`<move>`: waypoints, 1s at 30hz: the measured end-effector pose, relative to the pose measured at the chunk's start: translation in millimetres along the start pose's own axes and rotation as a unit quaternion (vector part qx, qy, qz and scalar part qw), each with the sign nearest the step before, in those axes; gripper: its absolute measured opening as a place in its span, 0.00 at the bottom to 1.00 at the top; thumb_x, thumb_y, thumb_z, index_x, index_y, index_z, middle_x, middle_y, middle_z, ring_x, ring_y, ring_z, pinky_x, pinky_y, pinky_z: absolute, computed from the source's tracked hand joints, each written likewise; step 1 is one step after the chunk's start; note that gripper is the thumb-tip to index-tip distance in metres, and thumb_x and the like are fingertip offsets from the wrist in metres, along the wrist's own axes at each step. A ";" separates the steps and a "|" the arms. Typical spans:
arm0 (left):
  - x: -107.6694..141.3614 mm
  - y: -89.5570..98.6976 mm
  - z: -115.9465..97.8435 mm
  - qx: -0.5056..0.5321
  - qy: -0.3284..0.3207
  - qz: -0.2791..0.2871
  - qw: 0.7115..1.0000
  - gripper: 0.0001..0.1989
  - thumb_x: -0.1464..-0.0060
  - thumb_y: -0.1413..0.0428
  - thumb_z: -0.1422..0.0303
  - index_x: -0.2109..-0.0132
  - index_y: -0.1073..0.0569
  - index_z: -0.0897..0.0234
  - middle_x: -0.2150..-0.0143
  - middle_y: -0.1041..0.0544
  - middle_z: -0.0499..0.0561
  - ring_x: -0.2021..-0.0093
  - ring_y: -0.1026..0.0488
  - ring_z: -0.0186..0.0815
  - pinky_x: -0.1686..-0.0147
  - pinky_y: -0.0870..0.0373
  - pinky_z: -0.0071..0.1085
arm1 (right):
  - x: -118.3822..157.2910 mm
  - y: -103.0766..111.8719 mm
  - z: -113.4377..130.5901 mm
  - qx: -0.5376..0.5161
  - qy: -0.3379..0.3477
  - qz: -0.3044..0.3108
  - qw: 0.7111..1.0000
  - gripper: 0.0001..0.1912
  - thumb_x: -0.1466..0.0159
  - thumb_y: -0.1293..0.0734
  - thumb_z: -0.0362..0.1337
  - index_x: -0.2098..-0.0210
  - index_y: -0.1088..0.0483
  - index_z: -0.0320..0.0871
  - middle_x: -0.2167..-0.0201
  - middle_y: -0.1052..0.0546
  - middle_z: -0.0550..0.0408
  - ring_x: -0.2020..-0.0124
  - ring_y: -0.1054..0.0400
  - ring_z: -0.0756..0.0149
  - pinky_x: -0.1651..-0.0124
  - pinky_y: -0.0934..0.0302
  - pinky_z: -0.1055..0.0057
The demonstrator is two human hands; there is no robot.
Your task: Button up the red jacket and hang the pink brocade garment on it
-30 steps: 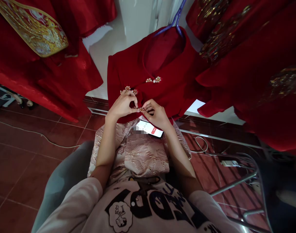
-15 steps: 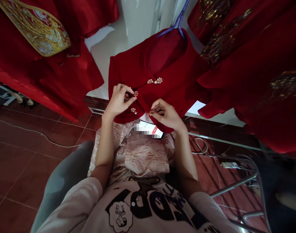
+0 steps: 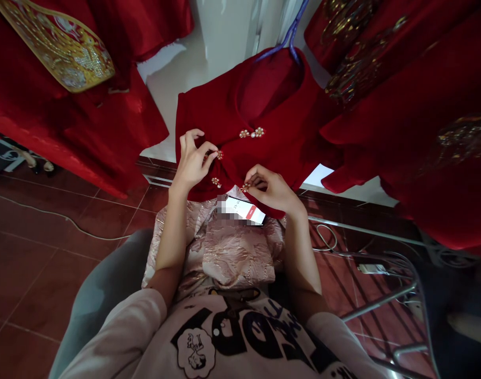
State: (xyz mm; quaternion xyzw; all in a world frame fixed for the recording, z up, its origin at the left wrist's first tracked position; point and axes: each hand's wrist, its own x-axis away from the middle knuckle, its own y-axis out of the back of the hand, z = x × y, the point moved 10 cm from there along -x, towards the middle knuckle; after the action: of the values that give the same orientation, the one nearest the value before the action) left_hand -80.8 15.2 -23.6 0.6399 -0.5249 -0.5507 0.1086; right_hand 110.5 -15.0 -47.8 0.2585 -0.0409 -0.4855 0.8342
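In front of me a red jacket [image 3: 280, 142] hangs from a blue hanger [image 3: 291, 39], its front edges parted low down. Thumb and forefinger of my left hand [image 3: 193, 160] pinch the jacket's left-side edge at a pearl flower clasp [image 3: 220, 155]. Below those fingers a second flower clasp [image 3: 216, 182] lies uncovered. My right hand [image 3: 272, 188] holds the opposite edge, fingers curled, at another clasp [image 3: 245, 187]. Higher up, a fastened pair of pearl clasps [image 3: 252, 133] joins the two fronts at the neckline.
Red embroidered garments hang left [image 3: 141, 121] and right [image 3: 382, 126]. A lit phone [image 3: 246, 210] rests on pink brocade cloth [image 3: 238, 255] over my lap. At right stand a metal rack [image 3: 382, 300] and a cable with a white plug block [image 3: 372, 269]. Another cable [image 3: 72, 221] crosses the tiled floor.
My left thumb and forefinger have come together at the clasp, while the other fingers lifted. The right hand stays nearly in place at its edge.
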 end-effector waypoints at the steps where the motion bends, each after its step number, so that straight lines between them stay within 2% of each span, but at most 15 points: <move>1: -0.5 0.6 -0.1 -0.001 0.000 -0.002 1.000 0.15 0.30 0.49 0.55 0.55 0.24 0.58 0.39 0.32 0.62 0.36 0.37 0.55 0.33 0.39 0.59 | 0.2 -0.1 0.1 0.001 0.000 0.001 1.000 0.09 0.40 0.33 0.41 0.63 0.34 0.45 0.67 0.25 0.56 0.65 0.30 0.67 0.60 0.35 0.66; 8: -2.8 1.2 -7.1 0.007 -0.010 0.000 1.000 0.20 0.29 0.53 0.50 0.55 0.26 0.60 0.42 0.29 0.63 0.39 0.34 0.56 0.37 0.37 0.59 | 1.7 -0.5 3.5 0.008 0.004 0.002 1.000 0.08 0.40 0.33 0.40 0.63 0.34 0.46 0.67 0.25 0.57 0.65 0.30 0.68 0.60 0.34 0.67; 14: -4.8 -2.9 -13.5 0.030 -0.008 0.017 0.999 0.20 0.27 0.58 0.52 0.51 0.27 0.58 0.52 0.23 0.56 0.48 0.29 0.48 0.38 0.35 0.52 | 1.1 -1.1 5.2 0.006 0.005 0.001 1.000 0.07 0.40 0.33 0.39 0.63 0.34 0.46 0.67 0.24 0.57 0.65 0.30 0.68 0.61 0.33 0.68; 23: -4.2 1.1 -11.1 0.040 0.011 0.015 0.999 0.18 0.27 0.54 0.53 0.54 0.25 0.58 0.56 0.24 0.54 0.50 0.30 0.46 0.37 0.36 0.52 | 1.6 -2.1 6.5 0.006 0.012 0.009 1.000 0.07 0.39 0.33 0.39 0.63 0.33 0.46 0.67 0.24 0.56 0.65 0.29 0.68 0.60 0.33 0.67; 26: -3.3 -0.4 -5.9 0.033 0.015 0.011 0.999 0.17 0.30 0.49 0.52 0.58 0.25 0.59 0.58 0.24 0.53 0.50 0.30 0.47 0.37 0.37 0.53 | 8.8 19.7 2.3 0.017 0.000 -0.020 1.000 0.07 0.39 0.33 0.40 0.63 0.32 0.46 0.66 0.23 0.55 0.64 0.28 0.66 0.59 0.33 0.65; 30: -2.5 -3.2 -6.5 0.024 0.027 0.004 0.999 0.15 0.31 0.47 0.53 0.58 0.24 0.59 0.54 0.25 0.55 0.46 0.31 0.50 0.37 0.37 0.55 | 30.0 78.3 -10.0 0.050 -0.020 -0.134 0.989 0.07 0.42 0.32 0.40 0.64 0.31 0.47 0.66 0.23 0.54 0.63 0.27 0.63 0.60 0.33 0.64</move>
State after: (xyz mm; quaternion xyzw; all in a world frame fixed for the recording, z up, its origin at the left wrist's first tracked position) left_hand -73.3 15.7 -22.1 0.6547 -0.5375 -0.5201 0.1091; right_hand 191.2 -5.0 -25.1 0.2936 -0.0471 -0.5957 0.7462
